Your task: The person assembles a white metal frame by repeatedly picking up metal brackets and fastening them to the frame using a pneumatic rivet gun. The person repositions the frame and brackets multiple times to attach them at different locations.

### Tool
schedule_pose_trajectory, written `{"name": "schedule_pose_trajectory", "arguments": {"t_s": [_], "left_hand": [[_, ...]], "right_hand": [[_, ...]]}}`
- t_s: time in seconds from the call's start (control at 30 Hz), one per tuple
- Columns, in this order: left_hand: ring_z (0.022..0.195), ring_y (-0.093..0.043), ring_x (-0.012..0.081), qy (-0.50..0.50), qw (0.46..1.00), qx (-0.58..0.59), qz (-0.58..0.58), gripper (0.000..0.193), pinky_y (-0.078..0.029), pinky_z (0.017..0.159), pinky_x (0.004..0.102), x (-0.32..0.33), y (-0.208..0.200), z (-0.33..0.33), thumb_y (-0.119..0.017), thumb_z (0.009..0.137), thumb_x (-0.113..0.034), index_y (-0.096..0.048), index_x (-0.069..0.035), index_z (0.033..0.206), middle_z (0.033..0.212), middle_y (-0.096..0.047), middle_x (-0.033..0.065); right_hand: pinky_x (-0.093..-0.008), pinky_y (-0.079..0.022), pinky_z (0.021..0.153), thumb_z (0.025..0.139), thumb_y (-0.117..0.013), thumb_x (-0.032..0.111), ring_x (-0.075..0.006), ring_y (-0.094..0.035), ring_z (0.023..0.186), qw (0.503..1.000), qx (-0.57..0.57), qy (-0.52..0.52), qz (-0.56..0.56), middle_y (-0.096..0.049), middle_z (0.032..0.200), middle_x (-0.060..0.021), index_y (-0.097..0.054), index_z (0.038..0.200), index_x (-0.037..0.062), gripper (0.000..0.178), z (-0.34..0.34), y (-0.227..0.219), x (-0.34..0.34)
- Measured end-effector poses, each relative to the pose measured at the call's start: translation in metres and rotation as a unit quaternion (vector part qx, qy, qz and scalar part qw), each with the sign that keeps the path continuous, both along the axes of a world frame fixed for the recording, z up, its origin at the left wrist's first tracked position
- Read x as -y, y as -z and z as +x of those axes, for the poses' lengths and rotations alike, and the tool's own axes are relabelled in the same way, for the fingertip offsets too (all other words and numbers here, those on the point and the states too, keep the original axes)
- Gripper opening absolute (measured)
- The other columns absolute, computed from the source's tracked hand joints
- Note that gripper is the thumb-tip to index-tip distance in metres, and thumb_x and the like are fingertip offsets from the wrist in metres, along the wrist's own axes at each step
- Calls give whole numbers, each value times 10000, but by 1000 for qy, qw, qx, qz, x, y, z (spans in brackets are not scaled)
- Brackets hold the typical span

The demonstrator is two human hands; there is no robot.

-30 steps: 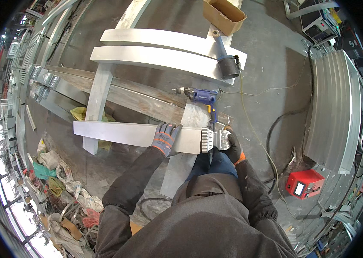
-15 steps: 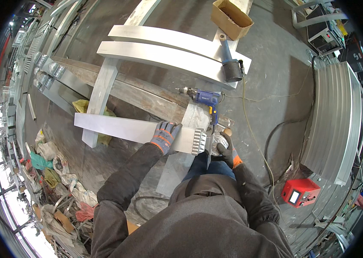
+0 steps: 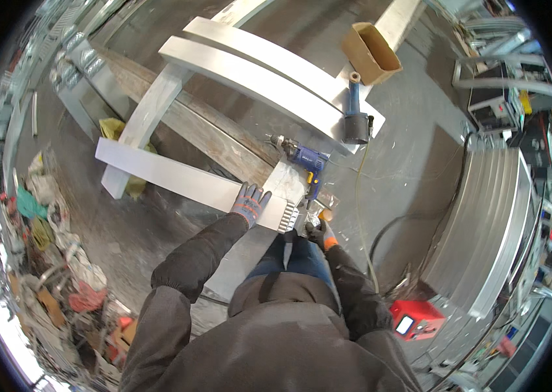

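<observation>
- The white beam (image 3: 178, 175) lies across two pale supports, the left crossbar (image 3: 152, 108) and the right crossbar (image 3: 242, 253); its long axis slants from beyond the left crossbar's near end toward the person's knees at the right.
- A ribbed silver collar (image 3: 288, 217) sits on the beam's right end, past the right crossbar's right edge as seen from above.
- The left hand (image 3: 250, 204) lies over the beam just left of the collar, fingers stretched across its top face; the thumb is hidden, so whether this grip is clenched cannot be told.
- The right hand (image 3: 319, 235) is beyond the collar, its fingers curled; this grip seems to be grasping a shiny silver fitting (image 3: 312, 221), though the hand covers much of it.
- The key relation: the fitting is just beside the collar, on its right, roughly in line with the beam's axis, and appears apart from it.
- Both hands are near the collar, one on each side.
- A tan round-ended piece (image 3: 325, 214) shows just beyond the right hand's fingers; a blue drill (image 3: 308, 159) lies farther out, by the right crossbar.
</observation>
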State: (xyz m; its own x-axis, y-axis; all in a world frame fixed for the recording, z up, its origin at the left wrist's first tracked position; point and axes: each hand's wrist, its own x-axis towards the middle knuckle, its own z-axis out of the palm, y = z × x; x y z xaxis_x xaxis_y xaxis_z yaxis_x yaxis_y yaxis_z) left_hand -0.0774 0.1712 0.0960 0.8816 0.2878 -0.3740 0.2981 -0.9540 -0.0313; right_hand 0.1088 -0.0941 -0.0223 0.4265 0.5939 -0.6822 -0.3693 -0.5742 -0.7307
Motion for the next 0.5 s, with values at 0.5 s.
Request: {"name": "schedule_pose_trajectory", "arguments": {"t_s": [0.5], "left_hand": [[1472,-224,436,-449,878,133,-102,990,-212,1173,637,112,-44,23,-797,730,-501,-351,-124,1530,1576,-278,191]], "right_hand": [[-404,-529,766,866,-779,432,-233,-637,932,994,-84,-45,-45,-664,1024,-91,-643,1165,27,521,129,22,-129]]}}
